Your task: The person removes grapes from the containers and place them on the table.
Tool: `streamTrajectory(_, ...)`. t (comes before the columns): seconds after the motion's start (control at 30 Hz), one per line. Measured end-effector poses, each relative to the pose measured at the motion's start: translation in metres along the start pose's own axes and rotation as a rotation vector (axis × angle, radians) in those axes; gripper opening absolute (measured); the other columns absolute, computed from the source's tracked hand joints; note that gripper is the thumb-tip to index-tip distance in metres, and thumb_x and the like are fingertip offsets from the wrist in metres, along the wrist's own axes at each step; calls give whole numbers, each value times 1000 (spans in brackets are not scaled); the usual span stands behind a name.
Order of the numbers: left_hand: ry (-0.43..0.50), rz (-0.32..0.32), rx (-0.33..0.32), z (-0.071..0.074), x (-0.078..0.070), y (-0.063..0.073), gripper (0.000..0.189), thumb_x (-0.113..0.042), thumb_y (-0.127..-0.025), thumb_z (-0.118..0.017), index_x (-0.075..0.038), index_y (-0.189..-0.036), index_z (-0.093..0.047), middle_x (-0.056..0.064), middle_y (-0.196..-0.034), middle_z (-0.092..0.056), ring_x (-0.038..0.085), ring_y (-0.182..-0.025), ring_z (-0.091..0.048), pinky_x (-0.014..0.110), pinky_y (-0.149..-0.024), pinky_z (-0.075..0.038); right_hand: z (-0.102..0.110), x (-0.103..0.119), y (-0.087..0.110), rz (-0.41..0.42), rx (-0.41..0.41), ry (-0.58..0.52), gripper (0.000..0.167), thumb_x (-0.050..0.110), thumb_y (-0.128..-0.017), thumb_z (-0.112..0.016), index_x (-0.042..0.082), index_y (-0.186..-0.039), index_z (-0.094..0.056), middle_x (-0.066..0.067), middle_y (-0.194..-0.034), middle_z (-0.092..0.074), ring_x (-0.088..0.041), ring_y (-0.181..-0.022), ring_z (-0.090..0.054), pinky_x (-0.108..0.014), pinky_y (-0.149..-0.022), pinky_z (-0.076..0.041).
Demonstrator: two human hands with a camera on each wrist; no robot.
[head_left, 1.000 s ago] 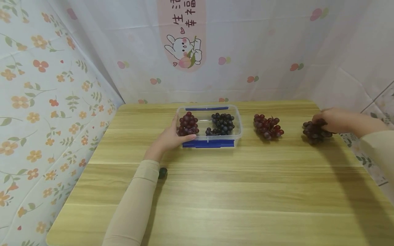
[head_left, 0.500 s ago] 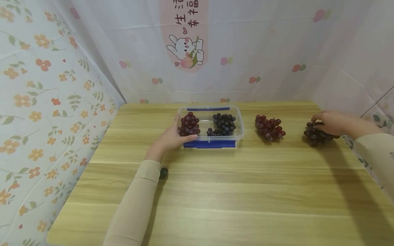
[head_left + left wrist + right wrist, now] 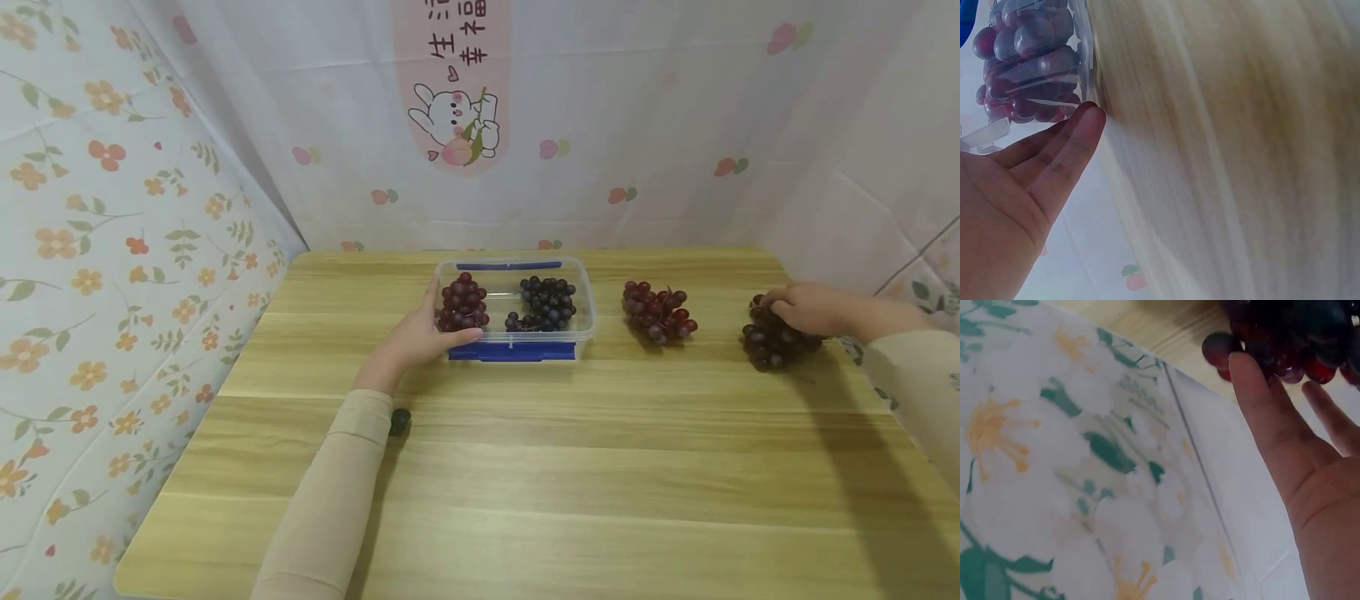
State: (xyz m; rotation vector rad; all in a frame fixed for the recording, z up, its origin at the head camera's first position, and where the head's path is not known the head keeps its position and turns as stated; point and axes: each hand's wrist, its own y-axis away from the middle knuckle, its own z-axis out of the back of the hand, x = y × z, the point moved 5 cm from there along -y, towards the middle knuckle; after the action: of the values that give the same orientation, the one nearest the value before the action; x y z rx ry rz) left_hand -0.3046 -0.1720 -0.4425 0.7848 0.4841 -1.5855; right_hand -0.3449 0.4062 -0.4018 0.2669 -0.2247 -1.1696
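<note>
My left hand point(image 3: 416, 340) rests at the near left corner of a clear plastic food container point(image 3: 589, 312) with blue clips. Its thumb lies along the front rim; straight fingers lie against the end wall in the left wrist view. Inside are a red grape bunch point(image 3: 462, 304) on the left and a black grape bunch point(image 3: 551, 302) on the right. At the table's right side, my right hand point(image 3: 823, 310) holds a dark grape bunch point(image 3: 772, 346) from above, partly covering it. The right wrist view shows fingertips point(image 3: 1246, 365) against dark red grapes point(image 3: 1319, 331).
Between the container and the right hand lies another red grape bunch point(image 3: 660, 315). A small dark green object point(image 3: 399, 421) sits beside the left sleeve. Printed cloths hang behind and left of the wooden table point(image 3: 570, 500).
The right hand has shifted on the dark grape bunch, which has turned and come slightly nearer the front. The left hand and container hold their place; the view has moved a little.
</note>
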Motion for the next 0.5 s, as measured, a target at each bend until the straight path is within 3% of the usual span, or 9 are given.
streamTrajectory(0.1,4,-2,-3,1,0,0,127,-67,-87,-79,-52,-165,20,8,-181,-11,47,-157,-37,69,-125,-34,-1,-5,2,-58,-1,-32,65,38,-114,-42,-18,-145,-48,-54,-139,-46,-72,-126,-47,-73,-97,-48)
streamTrajectory(0.23,7,1,-10,2,-1,0,128,-66,-86,-80,-51,-165,18,9,-181,-13,48,-158,-35,69,-125,-34,-11,-11,3,-104,21,-26,107,64,-100,-61,-19,-156,-26,-58,-143,-38,-74,-127,-46,-73,-95,-50)
streamTrajectory(0.37,2,-1,-3,0,-1,0,128,-66,-86,-80,-50,-165,19,8,-181,-13,47,-158,-36,68,-126,-33,-23,-13,5,-102,43,-74,122,63,-93,-71,-20,-159,-11,-59,-140,-41,-72,-124,-52,-70,-95,-52)
streamTrajectory(0.5,2,4,-2,0,0,0,128,-66,-86,-80,-50,-166,19,7,-181,-13,46,-158,-36,68,-126,-33,-27,-12,4,-69,21,-139,117,54,-89,-79,-17,-159,-18,-57,-139,-45,-72,-124,-52,-69,-95,-52)
